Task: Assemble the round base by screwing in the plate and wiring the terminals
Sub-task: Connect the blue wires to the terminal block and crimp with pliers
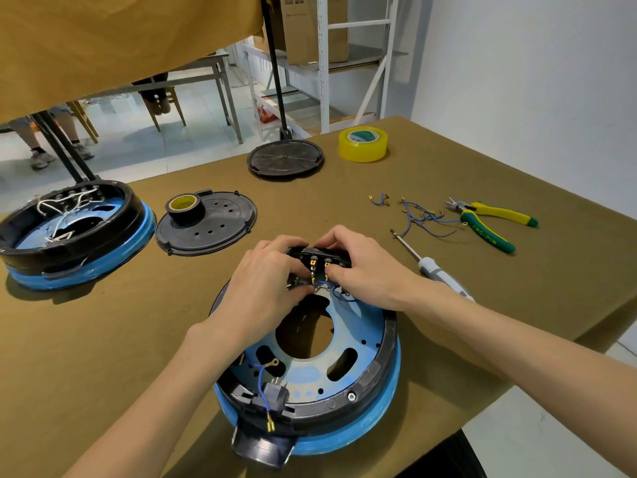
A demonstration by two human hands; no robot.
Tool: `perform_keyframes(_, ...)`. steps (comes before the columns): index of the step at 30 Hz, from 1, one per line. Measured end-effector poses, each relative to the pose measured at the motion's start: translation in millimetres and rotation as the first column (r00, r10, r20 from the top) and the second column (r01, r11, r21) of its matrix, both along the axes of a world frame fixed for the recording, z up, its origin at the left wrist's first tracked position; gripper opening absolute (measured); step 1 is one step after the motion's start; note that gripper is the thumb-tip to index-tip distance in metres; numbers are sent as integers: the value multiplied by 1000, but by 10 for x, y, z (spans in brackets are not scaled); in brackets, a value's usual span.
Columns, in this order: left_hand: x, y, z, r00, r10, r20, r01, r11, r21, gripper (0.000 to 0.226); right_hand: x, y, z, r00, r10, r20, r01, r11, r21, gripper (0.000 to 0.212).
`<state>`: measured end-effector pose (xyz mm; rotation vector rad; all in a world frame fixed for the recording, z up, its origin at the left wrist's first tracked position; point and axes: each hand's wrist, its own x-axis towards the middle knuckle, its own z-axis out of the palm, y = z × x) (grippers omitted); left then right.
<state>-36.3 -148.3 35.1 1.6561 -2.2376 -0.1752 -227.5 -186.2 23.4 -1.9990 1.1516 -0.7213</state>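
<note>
Round base [365, 370], blue-rimmed with black inner ring, lying open side up at near edge of olive-covered table [103, 339]. Both hands at terminal block [322, 262] on far wall of round base. Left hand [265, 288] curled over block's left end, fingertips pinching blue wire [339, 296] down by brass terminals. Right hand [358, 267] curled over block's right end, thumb and fingers pressed on same wire and terminals; exact pinch hidden under knuckles. Loose blue lead with ring lug [263, 374] lying inside round base near black plug socket [272, 398] on near wall.

Just right of round base: grey-handled screwdriver [434, 267], tip pointing away. Beyond screwdriver: spare blue wires [418, 215] and yellow-green pliers [489, 222]. Left of round base, well apart: second base [74, 232] with white wiring. Between the two bases, further back: perforated black plate [213, 224] carrying black tape roll [186, 208]. Beyond that: another black disc [285, 158] and yellow tape roll [363, 143].
</note>
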Motion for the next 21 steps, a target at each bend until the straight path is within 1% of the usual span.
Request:
perform_keyframes(3, 1, -4, 2, 999, 21, -36, -21, 1000, 16, 15, -3, -9, 0, 1000, 4, 11, -4, 1000, 6, 25)
perform_keyframes(9, -11, -22, -11, 998, 28, -50, -27, 1000, 8, 12, -5, -7, -2, 1000, 8, 5, -8, 1000, 2, 25)
perform_keyframes(13, -18, -25, -17, 1000, 12, -16, -12, 1000, -17, 14, -9, -1, 9, 999, 27, -25, -27, 1000, -9, 27)
perform_keyframes(16, 3, -25, -27, 999, -2, 45, 4, 999, -51, 16, -9, 2, 37, 996, 49, -76, -52, 998, -43, 34)
perform_keyframes(18, 26, -36, -29, 996, -4, 93, 11, 997, -72, 15, 0, 5, 54, 988, 57, -140, -67, 995, -73, 41)
perform_keyframes(19, 33, -40, -26, 995, 1, 96, 6, 997, -76, 15, 13, 4, 64, 981, 54, -185, -72, 993, -95, 45)
perform_keyframes(21, 38, -43, -5, 998, 19, 53, -15, 997, -75, 11, 49, -12, 83, 962, 25, -270, -68, 986, -149, 51)
